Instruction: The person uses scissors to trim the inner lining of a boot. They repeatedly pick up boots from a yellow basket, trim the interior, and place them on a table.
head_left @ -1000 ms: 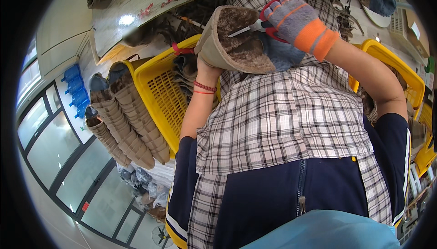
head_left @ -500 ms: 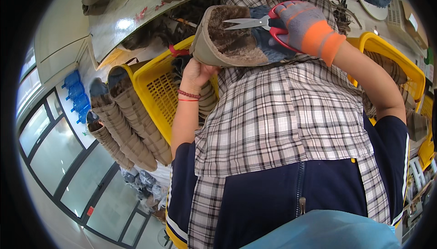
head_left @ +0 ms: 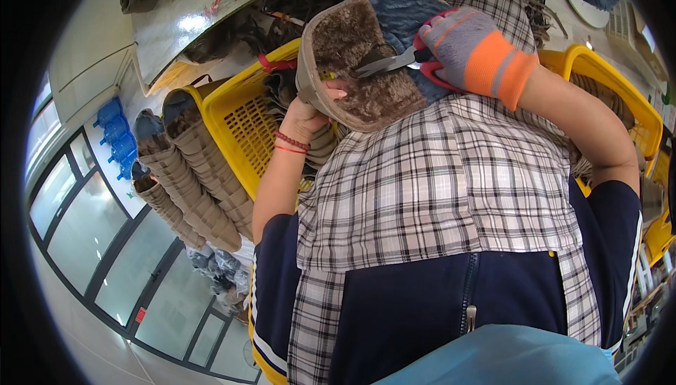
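Note:
A boot upper (head_left: pixel 384 96), tan outside with a brown and blue fuzzy lining, lies above my lap with its wide opening turned toward me. My left hand (head_left: pixel 313 112) grips its left rim, the thumb inside against the lining and the other fingers hidden beneath. In an orange and grey glove, my right hand (head_left: pixel 473 51) is closed around the red handles of a pair of scissors (head_left: pixel 398 62). The scissor blades reach into the opening, their tips near my left thumb. A small yellow spot shows by the thumb.
At my left stands a yellow basket (head_left: pixel 243 139) holding uppers, beside stacks of nested uppers (head_left: pixel 204 167). Another yellow basket (head_left: pixel 637 96) sits at the right. A worktable (head_left: pixel 169 40) runs along the far left, with dark scraps (head_left: pixel 232 51) under its edge.
The upper has tilted, showing more of its lining. My left thumb has come inside the rim. The scissors have moved down into the opening, and their spread blades have drawn closer together.

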Action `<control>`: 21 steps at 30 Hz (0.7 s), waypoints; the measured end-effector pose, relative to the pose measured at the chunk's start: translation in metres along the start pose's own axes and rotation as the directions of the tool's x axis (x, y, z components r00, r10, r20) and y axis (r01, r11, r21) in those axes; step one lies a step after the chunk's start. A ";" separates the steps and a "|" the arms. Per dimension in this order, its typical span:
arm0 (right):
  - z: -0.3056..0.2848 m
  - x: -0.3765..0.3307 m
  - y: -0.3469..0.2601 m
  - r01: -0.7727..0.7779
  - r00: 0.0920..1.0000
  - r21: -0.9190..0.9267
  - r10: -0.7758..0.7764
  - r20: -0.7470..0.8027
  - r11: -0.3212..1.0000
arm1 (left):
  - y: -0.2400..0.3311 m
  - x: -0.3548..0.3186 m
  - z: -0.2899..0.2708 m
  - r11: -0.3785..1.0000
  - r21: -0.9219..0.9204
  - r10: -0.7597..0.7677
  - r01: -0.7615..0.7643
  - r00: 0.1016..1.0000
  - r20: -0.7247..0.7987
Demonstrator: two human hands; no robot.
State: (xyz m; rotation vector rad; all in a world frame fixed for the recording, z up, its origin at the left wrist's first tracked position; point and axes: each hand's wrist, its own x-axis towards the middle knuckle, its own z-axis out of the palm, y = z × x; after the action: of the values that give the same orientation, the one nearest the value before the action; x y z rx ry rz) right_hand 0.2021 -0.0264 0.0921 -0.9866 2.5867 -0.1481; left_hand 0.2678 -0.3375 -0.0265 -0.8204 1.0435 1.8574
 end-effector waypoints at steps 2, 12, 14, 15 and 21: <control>-0.002 0.003 -0.004 0.008 1.000 0.000 -0.008 0.007 1.000 | 0.002 -0.005 0.005 1.000 0.010 0.020 -0.020 1.000 -0.021; -0.002 0.014 -0.011 0.014 0.999 -0.084 -0.011 0.031 0.996 | 0.006 -0.017 0.021 0.995 0.065 0.083 -0.080 0.995 -0.055; -0.006 0.017 -0.013 -0.011 0.989 -0.077 0.022 0.144 0.997 | 0.004 -0.014 0.017 0.995 0.055 0.086 -0.083 0.995 -0.041; -0.008 0.019 -0.014 -0.024 0.979 -0.075 0.038 0.200 0.997 | 0.003 -0.012 0.013 0.995 0.047 0.087 -0.085 0.995 -0.040; -0.015 0.025 -0.017 0.032 0.952 -0.179 0.024 0.305 0.983 | 0.007 -0.019 0.025 0.992 0.050 0.122 -0.118 0.989 -0.083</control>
State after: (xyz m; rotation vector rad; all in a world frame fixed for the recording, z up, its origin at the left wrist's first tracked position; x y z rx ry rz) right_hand 0.1897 -0.0562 0.1017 -0.9894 2.3413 0.2285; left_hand 0.2670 -0.3240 0.0027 -0.8334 1.2084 1.9056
